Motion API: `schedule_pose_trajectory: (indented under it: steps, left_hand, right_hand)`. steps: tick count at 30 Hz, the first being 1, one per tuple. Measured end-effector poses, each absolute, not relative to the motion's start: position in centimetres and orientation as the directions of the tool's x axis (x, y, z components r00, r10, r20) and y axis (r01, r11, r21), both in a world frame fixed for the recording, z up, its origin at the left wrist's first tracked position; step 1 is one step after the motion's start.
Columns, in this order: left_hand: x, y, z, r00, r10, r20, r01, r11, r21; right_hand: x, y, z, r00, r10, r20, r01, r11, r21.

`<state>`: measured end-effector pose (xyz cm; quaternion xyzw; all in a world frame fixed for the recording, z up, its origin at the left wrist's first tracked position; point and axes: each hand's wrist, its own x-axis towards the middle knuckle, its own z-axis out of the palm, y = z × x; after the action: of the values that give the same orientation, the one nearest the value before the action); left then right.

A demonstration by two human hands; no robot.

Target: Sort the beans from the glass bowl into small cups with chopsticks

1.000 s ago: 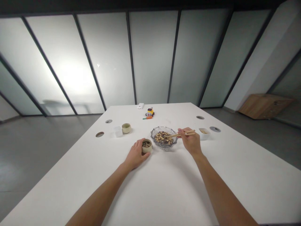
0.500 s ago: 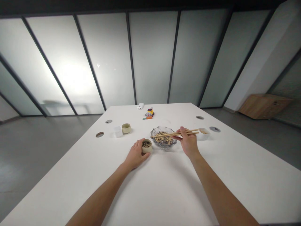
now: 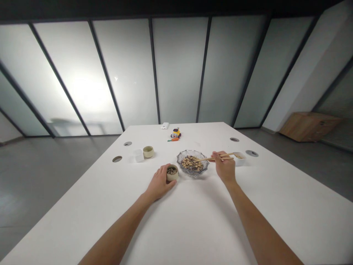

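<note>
My left hand (image 3: pixel 160 183) is curled around the near side of a small pale cup (image 3: pixel 173 177), which stands on the table and holds dark striped seeds (image 3: pixel 172 171). Wooden chopsticks (image 3: pixel 224 156) are gripped in my right hand (image 3: pixel 224 169). Their tips reach down into a clear glass bowl (image 3: pixel 204 170) filled with a mix of peanuts and dark seeds (image 3: pixel 190 162). Whether anything is pinched between the tips is too small to tell. Just beyond the right hand, partly covered by it, stands a white square dish (image 3: pixel 240 161) with pale pieces inside.
On the left are a clear plastic box (image 3: pixel 138 156) and a second pale cup (image 3: pixel 148 152). Farther back lie a yellow toy vehicle (image 3: pixel 175 133), an orange carrot-shaped item (image 3: pixel 173 140) and a white box (image 3: pixel 164 126). Round cable holes (image 3: pixel 117 159) pierce the white table (image 3: pixel 176 228).
My right hand has moved right and slightly down, taking the chopstick tips from the bowl's left rim to the nuts in its middle. The left hand stays on the cup.
</note>
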<state>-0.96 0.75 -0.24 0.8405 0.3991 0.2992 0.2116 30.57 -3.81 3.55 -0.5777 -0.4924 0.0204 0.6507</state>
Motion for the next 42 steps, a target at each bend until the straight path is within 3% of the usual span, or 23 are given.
schedule_pose_trajectory:
  steps: [6, 13, 16, 19, 21, 25, 29, 33, 37, 40, 42]
  left_hand:
    - [-0.9, 0.7, -0.1, 0.513, 0.798, 0.315, 0.555, -0.589, 0.587]
    - [-0.9, 0.6, -0.1, 0.519, 0.798, 0.307, 0.561, -0.589, 0.581]
    - [-0.9, 0.6, -0.1, 0.52, 0.797, 0.306, 0.56, -0.589, 0.583]
    - [-0.9, 0.6, -0.1, 0.516, 0.799, 0.31, 0.559, -0.588, 0.585]
    - [-1.0, 0.7, -0.2, 0.513, 0.799, 0.315, 0.558, -0.589, 0.585]
    - [-0.9, 0.7, -0.2, 0.515, 0.796, 0.318, 0.558, -0.592, 0.581]
    - [-0.9, 0.6, -0.2, 0.511, 0.801, 0.31, 0.565, -0.586, 0.581]
    - [-0.9, 0.6, 0.0, 0.513, 0.799, 0.313, 0.566, -0.589, 0.576]
    - [-0.9, 0.5, 0.1, 0.515, 0.801, 0.307, 0.569, -0.587, 0.576]
    - [-0.9, 0.6, 0.2, 0.515, 0.801, 0.303, 0.57, -0.585, 0.578]
    - [-0.9, 0.6, 0.2, 0.515, 0.8, 0.306, 0.565, -0.586, 0.581]
  right_hand:
    - [29.6, -4.4, 4.1, 0.307, 0.602, 0.738, 0.736, 0.342, -0.585]
    - [29.5, -4.8, 4.4, 0.313, 0.609, 0.729, 0.708, 0.362, -0.606]
    - [29.8, -4.6, 4.4, 0.436, 0.605, 0.667, 0.576, 0.382, -0.723]
    - [29.7, -4.2, 4.6, 0.596, 0.602, 0.532, 0.297, 0.451, -0.842]
    - [29.3, -4.0, 4.7, 0.648, 0.604, 0.464, 0.127, 0.515, -0.848]
    - [27.5, -3.9, 4.7, 0.604, 0.69, 0.399, -0.06, 0.539, -0.84]
    - [25.7, -4.0, 4.3, 0.442, 0.817, 0.371, -0.082, 0.448, -0.89]
    - [26.0, -4.2, 4.7, 0.465, 0.79, 0.4, 0.015, 0.445, -0.896]
    - [28.0, -4.7, 5.7, 0.539, 0.621, 0.569, 0.364, 0.437, -0.822]
    - [29.0, -5.5, 5.9, 0.388, 0.574, 0.721, 0.643, 0.392, -0.658]
    - [29.4, -6.0, 5.4, 0.261, 0.59, 0.764, 0.728, 0.4, -0.557]
